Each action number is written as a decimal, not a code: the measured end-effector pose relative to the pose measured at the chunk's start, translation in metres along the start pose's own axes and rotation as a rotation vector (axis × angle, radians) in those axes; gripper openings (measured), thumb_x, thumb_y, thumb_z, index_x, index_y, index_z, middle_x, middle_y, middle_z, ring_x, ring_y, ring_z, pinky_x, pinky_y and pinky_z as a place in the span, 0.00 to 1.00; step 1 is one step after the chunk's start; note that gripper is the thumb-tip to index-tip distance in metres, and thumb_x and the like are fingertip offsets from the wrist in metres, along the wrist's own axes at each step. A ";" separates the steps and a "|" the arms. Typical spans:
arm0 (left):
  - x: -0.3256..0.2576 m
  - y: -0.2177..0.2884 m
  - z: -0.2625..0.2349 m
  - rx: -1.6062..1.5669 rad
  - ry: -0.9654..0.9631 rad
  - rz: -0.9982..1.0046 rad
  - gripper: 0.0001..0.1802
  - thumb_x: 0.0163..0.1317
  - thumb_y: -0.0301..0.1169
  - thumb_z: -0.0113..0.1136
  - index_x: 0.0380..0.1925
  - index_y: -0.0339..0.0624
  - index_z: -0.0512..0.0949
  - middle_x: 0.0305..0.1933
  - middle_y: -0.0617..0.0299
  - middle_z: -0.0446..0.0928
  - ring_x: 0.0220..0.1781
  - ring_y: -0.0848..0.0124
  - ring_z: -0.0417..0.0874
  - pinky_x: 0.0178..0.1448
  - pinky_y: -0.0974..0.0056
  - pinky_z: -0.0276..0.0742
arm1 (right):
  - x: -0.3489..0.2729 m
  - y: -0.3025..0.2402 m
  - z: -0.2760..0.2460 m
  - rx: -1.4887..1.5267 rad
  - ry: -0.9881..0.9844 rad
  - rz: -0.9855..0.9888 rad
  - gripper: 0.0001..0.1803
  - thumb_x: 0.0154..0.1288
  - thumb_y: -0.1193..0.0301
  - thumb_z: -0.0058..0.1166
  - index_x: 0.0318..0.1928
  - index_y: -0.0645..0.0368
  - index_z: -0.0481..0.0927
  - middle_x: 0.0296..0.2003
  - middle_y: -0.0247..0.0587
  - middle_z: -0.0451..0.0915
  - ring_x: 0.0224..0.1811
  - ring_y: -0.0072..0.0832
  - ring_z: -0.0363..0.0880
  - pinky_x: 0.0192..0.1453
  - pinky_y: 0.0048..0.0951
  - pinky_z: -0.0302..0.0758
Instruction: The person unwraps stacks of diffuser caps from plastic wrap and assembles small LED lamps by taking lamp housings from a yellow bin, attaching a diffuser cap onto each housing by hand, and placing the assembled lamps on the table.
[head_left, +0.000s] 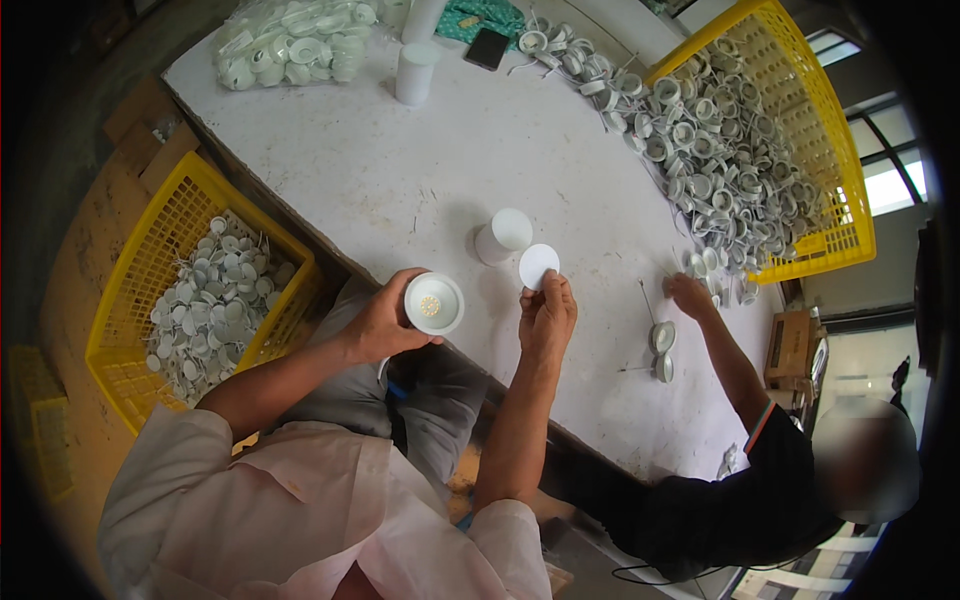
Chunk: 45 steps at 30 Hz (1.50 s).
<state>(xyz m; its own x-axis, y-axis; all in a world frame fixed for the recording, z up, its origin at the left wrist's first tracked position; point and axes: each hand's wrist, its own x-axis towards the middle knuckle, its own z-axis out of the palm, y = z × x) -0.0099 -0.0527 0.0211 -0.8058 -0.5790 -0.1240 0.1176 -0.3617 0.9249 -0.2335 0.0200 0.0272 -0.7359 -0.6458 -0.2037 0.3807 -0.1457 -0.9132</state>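
My left hand (378,322) grips a round white LED downlight housing (452,310) by its side. Its open face is turned up, and a cluster of small yellow LEDs shows at the centre. Between the thumb and fingers of my right hand (549,315) is a thin, flat white disc (539,264), held up to the right of the housing and apart from it. Just beyond the disc a white cylinder (497,241), perhaps a stack of such discs, stands on the white table (400,170).
Many housings lie heaped by a tipped yellow crate (855,215) at right. A co-worker's hand (690,296) reaches there, near two loose housings (662,340). Another yellow crate (130,280) holds lights at left. A bag of white parts (295,50), another cylinder (416,75) and a phone (487,48) lie far off.
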 end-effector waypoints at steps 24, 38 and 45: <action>0.021 -0.007 0.026 0.152 -0.128 0.087 0.32 0.60 0.30 0.54 0.62 0.33 0.55 0.58 0.50 0.66 0.60 0.64 0.69 0.65 0.60 0.67 | -0.095 0.025 -0.003 -1.190 -0.197 -1.104 0.27 0.43 0.86 0.54 0.49 0.59 0.79 0.50 0.44 0.75 0.45 0.42 0.75 0.43 0.34 0.77; 0.017 -0.010 0.029 0.217 -0.049 0.172 0.22 0.67 0.30 0.47 0.60 0.37 0.61 0.53 0.52 0.72 0.56 0.68 0.73 0.59 0.63 0.71 | -0.101 0.018 0.005 -1.218 -0.230 -1.189 0.28 0.44 0.77 0.57 0.52 0.57 0.78 0.50 0.45 0.77 0.47 0.48 0.75 0.50 0.39 0.72; 0.017 -0.005 0.034 0.203 -0.028 0.161 0.19 0.70 0.34 0.46 0.57 0.38 0.65 0.51 0.55 0.73 0.54 0.70 0.74 0.57 0.64 0.72 | -0.102 0.020 0.003 -1.193 -0.211 -1.239 0.25 0.47 0.70 0.62 0.51 0.58 0.79 0.50 0.45 0.77 0.47 0.47 0.75 0.51 0.40 0.72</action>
<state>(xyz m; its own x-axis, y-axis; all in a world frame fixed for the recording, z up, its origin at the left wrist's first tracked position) -0.0441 -0.0358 0.0262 -0.8022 -0.5958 0.0384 0.1292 -0.1104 0.9855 -0.1488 0.0802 0.0306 -0.1304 -0.6808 0.7208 -0.9697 -0.0640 -0.2359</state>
